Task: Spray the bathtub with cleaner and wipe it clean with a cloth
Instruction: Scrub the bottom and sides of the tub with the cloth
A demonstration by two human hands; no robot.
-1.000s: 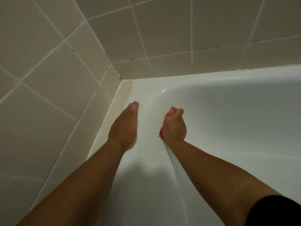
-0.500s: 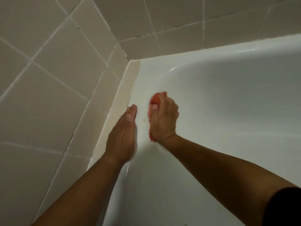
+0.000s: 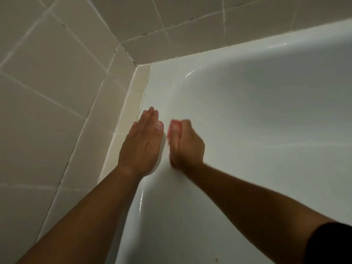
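We look down into the corner of a glossy white enamel bathtub, set against beige square wall tiles with pale grout. Our left hand lies flat on the tub's rim, fingers straight and together, beside the tiled ledge. Just to its right, our right hand curls around a crumpled pinkish-red cloth, holding it against the tub's inner wall. The cloth looks blurred. A black sleeve covers our right upper arm.

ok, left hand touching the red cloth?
Apart. The head view shows a strip of white bathtub running between the left hand and the red cloth, which the right hand grips.
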